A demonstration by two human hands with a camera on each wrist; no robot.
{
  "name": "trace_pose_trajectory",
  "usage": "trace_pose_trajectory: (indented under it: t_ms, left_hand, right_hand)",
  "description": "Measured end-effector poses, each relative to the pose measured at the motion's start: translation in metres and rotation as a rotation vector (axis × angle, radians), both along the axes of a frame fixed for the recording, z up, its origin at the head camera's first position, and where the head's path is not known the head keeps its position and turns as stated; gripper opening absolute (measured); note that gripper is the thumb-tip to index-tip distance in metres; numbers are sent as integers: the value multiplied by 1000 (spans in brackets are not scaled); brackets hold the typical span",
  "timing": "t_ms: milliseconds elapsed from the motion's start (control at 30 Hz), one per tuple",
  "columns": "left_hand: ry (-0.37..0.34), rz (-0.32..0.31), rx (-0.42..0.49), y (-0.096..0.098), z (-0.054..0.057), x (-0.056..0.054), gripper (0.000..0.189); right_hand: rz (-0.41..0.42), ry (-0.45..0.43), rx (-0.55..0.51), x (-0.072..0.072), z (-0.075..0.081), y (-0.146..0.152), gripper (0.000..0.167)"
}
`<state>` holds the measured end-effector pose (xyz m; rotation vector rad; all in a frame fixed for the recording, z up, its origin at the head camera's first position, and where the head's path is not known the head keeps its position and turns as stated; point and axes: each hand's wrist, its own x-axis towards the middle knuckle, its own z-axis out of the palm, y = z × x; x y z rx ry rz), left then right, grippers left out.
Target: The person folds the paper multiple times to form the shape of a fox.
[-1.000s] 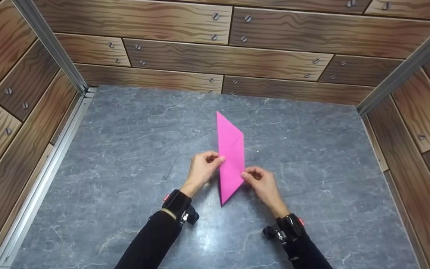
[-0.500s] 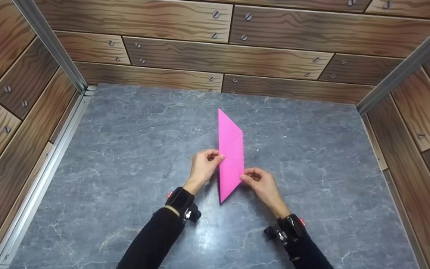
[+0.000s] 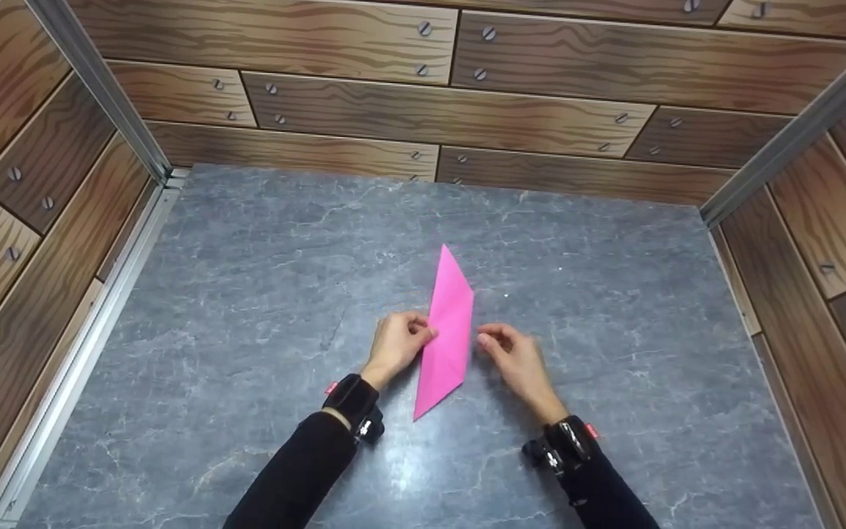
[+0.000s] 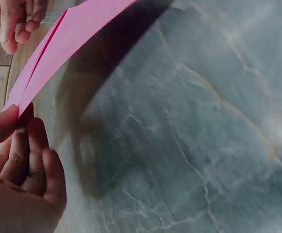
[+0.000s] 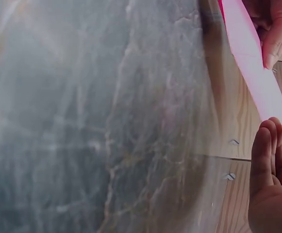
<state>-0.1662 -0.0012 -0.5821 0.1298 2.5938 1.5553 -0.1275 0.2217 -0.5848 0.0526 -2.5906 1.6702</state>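
A folded sheet of pink paper [image 3: 452, 323], shaped like a long slanted parallelogram, is held above the grey marbled tabletop. My left hand [image 3: 396, 342] pinches its left long edge between thumb and fingers. Layered folds of the pink paper [image 4: 58, 46] show in the left wrist view, running up from the pinching left hand [image 4: 26, 179]. Just off the paper's right edge is my right hand [image 3: 520, 360], a small gap apart in the head view, its fingers loosely bent. In the right wrist view, the right hand [image 5: 274, 179] has its fingertips close by the paper's end.
The grey marbled tabletop [image 3: 247, 294] spreads around both hands. Wood-plank patterned walls [image 3: 364, 110] bound it at the back and both sides, with a metal rail [image 3: 92, 330] along the left. Black cameras are strapped to both wrists.
The right hand has let go of the paper's right edge. In the left hand, the paper has tilted clockwise and come slightly nearer, its top point shifting right and its bottom point left.
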Motion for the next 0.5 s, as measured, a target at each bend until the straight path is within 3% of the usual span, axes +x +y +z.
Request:
trace_pose_trajectory:
  t_ms: [233,367,500]
  left_hand:
    - [41,-6,-185,-1,-8,1,16]
    - [88,22,-315,-1,-11,1,14]
    - [113,56,-365,-1,-17,2,14]
  right_hand:
    - [48,30,152,-8,-3,-7,17]
    - [71,38,246,-15,-2,-11,16]
    - [107,63,319,-21,-1,-13,16]
